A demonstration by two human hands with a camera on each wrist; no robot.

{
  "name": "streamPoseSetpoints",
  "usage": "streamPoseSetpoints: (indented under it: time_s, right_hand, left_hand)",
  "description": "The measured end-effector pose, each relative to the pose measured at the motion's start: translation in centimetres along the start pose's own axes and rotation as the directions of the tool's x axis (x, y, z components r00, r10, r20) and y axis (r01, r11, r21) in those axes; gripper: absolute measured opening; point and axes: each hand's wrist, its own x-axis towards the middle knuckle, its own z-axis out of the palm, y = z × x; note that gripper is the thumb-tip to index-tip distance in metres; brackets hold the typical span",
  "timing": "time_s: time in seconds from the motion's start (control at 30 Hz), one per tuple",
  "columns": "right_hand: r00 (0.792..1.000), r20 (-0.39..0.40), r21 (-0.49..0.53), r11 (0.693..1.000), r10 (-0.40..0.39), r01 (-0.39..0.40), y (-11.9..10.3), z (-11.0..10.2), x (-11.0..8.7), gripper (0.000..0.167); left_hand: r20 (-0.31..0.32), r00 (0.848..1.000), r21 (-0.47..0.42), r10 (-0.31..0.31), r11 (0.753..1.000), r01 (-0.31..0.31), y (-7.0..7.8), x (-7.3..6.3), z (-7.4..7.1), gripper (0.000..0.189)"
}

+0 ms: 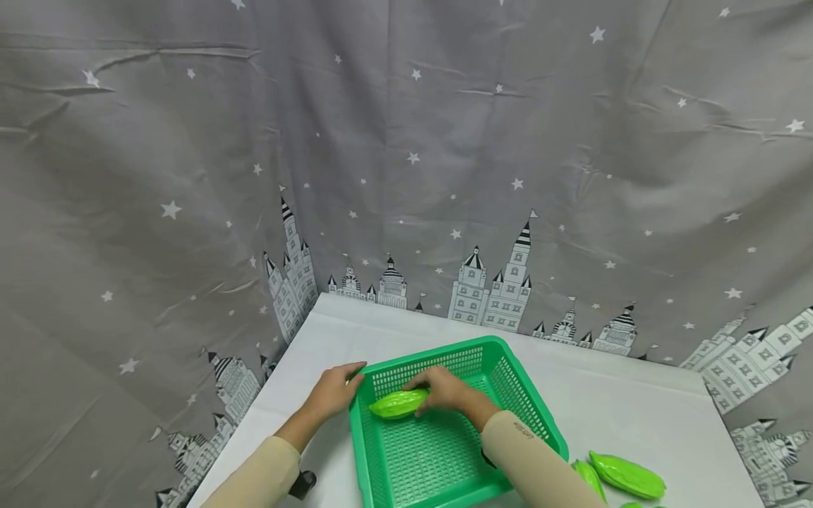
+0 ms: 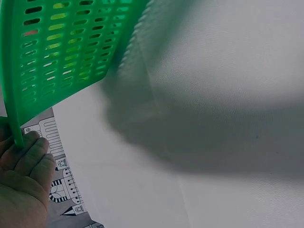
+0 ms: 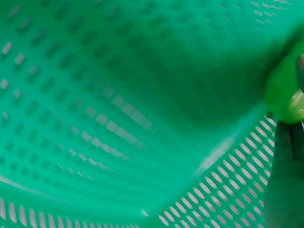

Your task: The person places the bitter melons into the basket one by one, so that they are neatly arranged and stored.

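A green plastic basket [image 1: 419, 451] with slotted walls stands on the white table. My left hand [image 1: 334, 389] holds its rim at the far left corner, the thumb apart from the fingers. In the left wrist view, that hand [image 2: 26, 178] has its fingers against the basket's edge [image 2: 13, 109]. Inside the basket, my right hand [image 1: 444, 390] grips a bright green bitter melon [image 1: 395, 404] near the far left corner. The right wrist view shows only part of this bitter melon [image 3: 285, 95], with the right hand [image 3: 285, 175] touching it at the frame's edge.
Several more bitter melons [image 1: 627, 476] lie on the table to the right of the basket, partly cut off by the frame. A small black object [image 1: 303, 484] is beside the left sleeve. A grey curtain [image 1: 406, 141] with stars and castles hangs behind the white table [image 1: 610, 395].
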Motion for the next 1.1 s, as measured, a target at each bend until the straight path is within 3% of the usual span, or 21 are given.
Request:
streamPoseSetpoints:
  time_s: [0.3, 0.5, 0.6, 0.7, 0.77, 0.8, 0.87, 0.93, 0.97, 1.0, 1.03, 1.1]
  right_hand:
    - [1.000, -0.020, -0.035, 0.999, -0.010, 0.010, 0.8, 1.0, -0.1, 0.050]
    - [0.999, -0.030, -0.015, 0.999, 0.028, -0.028, 0.4, 1.1, -0.2, 0.058]
    - [0.997, -0.063, 0.034, 0.998, 0.054, -0.052, 0.2, 1.1, -0.4, 0.063]
    - [0.987, -0.139, 0.181, 0.982, 0.074, -0.048, 0.1, 0.6, -0.6, 0.060]
    - [0.973, -0.213, 0.358, 0.934, 0.088, -0.006, -0.2, 0.0, -0.8, 0.056]
    - [0.962, -0.253, 0.466, 0.884, 0.106, 0.025, -0.3, -0.3, -0.8, 0.055]
    - [0.931, -0.337, 0.657, 0.743, 0.143, 0.124, -0.9, -1.2, -0.8, 0.055]
    - [0.902, -0.394, 0.772, 0.597, 0.178, 0.219, -1.4, -1.9, -0.7, 0.059]
    - [0.889, -0.411, 0.802, 0.543, 0.202, 0.247, -1.7, -2.1, -0.6, 0.061]
    - [0.879, -0.420, 0.822, 0.505, 0.226, 0.263, -1.9, -2.4, -0.6, 0.064]
    - [0.874, -0.426, 0.827, 0.492, 0.234, 0.272, -2.0, -2.5, -0.6, 0.066]
    - [0.870, -0.421, 0.828, 0.501, 0.258, 0.252, -2.1, -2.7, -0.6, 0.068]
  left_hand:
    - [-0.018, 1.000, 0.011, 0.017, 1.000, -0.017, 0.3, -0.1, -0.3, 0.035]
    - [-0.006, 1.000, 0.030, 0.007, 1.000, -0.007, 0.3, -0.3, -0.4, 0.035]
    - [-0.005, 1.000, 0.022, 0.009, 1.000, -0.009, 0.2, -0.2, -0.4, 0.035]
    - [-0.004, 1.000, 0.016, 0.014, 1.000, -0.013, 0.2, -0.2, -0.3, 0.036]
    - [0.000, 1.000, 0.018, 0.009, 1.000, -0.009, 0.2, -0.2, -0.3, 0.036]
    - [0.001, 1.000, 0.021, 0.008, 1.000, -0.008, 0.2, -0.2, -0.3, 0.036]
    - [0.006, 1.000, 0.024, -0.003, 1.000, 0.003, 0.1, -0.1, -0.3, 0.037]
    - [0.006, 1.000, 0.027, -0.012, 1.000, 0.011, 0.0, 0.0, -0.2, 0.037]
    - [0.003, 1.000, 0.027, -0.014, 1.000, 0.014, 0.0, 0.1, -0.2, 0.037]
    - [0.002, 1.000, 0.026, -0.016, 1.000, 0.016, -0.1, 0.1, -0.2, 0.038]
    - [0.002, 1.000, 0.024, -0.020, 1.000, 0.020, -0.1, 0.2, -0.1, 0.038]
    - [0.000, 1.000, 0.026, -0.015, 1.000, 0.015, -0.1, 0.2, -0.1, 0.038]
